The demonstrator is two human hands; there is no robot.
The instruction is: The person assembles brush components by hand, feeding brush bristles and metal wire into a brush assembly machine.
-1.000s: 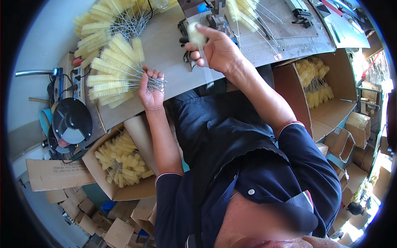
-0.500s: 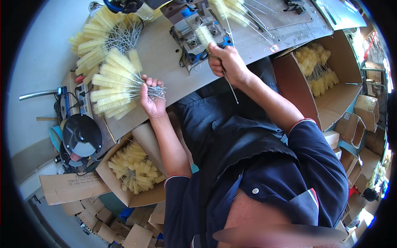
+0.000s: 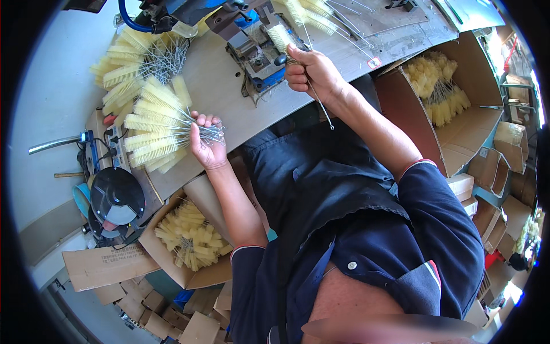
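Observation:
My left hand (image 3: 208,147) is closed around the looped wire ends of a bundle of bottle brushes (image 3: 154,127), their pale yellow bristle heads fanned out to the left over the bench. My right hand (image 3: 316,74) grips a single bottle brush (image 3: 279,35) by its twisted wire. Its bristle end points away from me, and the looped wire tail hangs below the fist. Just beyond this fist stands a metal bench fixture (image 3: 255,58) with blue parts. A dark rounded knob (image 3: 280,59) shows beside my right fingers; whether they touch it I cannot tell.
More brushes (image 3: 123,63) lie heaped at the bench's far left, and others (image 3: 321,20) at the back right. Brushes also fill a carton (image 3: 172,261) at lower left and a carton (image 3: 412,109) at right. A black disc-shaped machine (image 3: 117,195) stands left.
My right hand has moved slightly away from me with the brush, and the dark knob now shows beside its fingers. My left hand keeps its hold on the bundle. The view has shifted a little.

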